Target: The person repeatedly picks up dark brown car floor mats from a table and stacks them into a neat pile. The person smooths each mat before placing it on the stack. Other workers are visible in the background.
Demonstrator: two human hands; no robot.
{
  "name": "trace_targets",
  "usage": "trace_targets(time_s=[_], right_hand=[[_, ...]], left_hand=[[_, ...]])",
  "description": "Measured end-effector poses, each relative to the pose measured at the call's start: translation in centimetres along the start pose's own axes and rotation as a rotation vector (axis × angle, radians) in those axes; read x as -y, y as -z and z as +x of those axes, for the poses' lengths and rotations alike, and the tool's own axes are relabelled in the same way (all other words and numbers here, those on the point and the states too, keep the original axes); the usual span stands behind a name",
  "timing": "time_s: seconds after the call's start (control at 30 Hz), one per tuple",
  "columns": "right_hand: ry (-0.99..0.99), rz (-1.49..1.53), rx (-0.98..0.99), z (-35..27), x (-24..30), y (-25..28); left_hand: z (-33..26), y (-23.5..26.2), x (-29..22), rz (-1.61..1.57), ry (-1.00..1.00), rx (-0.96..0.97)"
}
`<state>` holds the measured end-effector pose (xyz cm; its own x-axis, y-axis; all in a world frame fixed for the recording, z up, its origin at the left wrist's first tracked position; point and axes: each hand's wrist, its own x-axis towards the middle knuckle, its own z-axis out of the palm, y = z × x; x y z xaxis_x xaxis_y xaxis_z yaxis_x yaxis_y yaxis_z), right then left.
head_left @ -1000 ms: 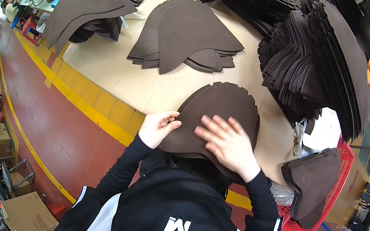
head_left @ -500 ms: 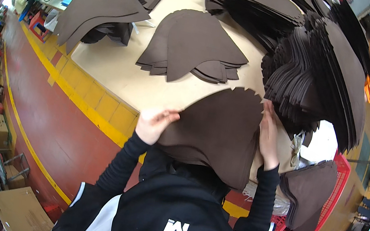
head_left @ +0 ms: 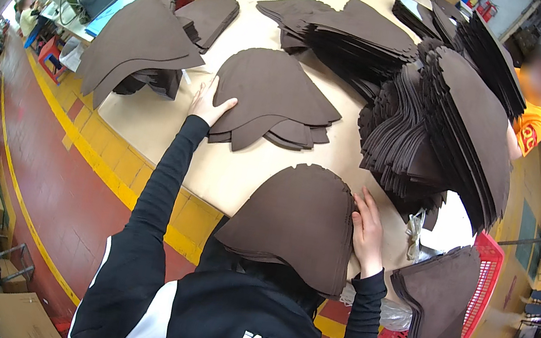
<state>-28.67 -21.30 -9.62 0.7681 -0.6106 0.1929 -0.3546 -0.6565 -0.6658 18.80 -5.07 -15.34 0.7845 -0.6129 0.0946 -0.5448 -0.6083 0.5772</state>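
A stack of dark brown cut sheet pieces [head_left: 293, 223], curved and notched along the top, lies at the table's near edge in front of my body. Along its right side rests my right hand [head_left: 367, 230], fingers stretched out against the edges. Farther off, a smaller, fanned stack of brown pieces [head_left: 269, 93] lies in the middle of the table. My left hand [head_left: 209, 105] reaches to that stack's left edge, thumb on top and fingers spread beside it; it touches the stack without lifting it.
Tall stacks of brown pieces [head_left: 446, 127] crowd the right side, and another pile [head_left: 137, 46] overhangs the left edge. A red plastic basket [head_left: 487, 277] holding more pieces [head_left: 438, 297] stands at the right. Beyond the stacks is a person in an orange shirt [head_left: 530, 123].
My left hand has let go of the near stack and reached forward to the middle one. The right hand stays beside the near stack. The view has shifted, showing more of the far table.
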Motion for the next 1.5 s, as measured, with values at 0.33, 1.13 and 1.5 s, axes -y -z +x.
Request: trace_targets(time_s=[0.33, 1.13, 1.5], right_hand=[[0.094, -0.083, -0.062, 0.0, 0.1, 0.4], [0.640, -0.228, 0.676, -4.1, 11.0, -3.0], [0.619, -0.209, 0.556, -2.2, 10.8, -4.8]], left_hand=[[-4.1, -3.4, -6.5, 0.007, -0.181, 0.047], [-26.5, 2.4, -12.3, -0.327, -0.274, 0.001], [-24.2, 0.3, -9.0, -0.933, 0.348, 0.379]])
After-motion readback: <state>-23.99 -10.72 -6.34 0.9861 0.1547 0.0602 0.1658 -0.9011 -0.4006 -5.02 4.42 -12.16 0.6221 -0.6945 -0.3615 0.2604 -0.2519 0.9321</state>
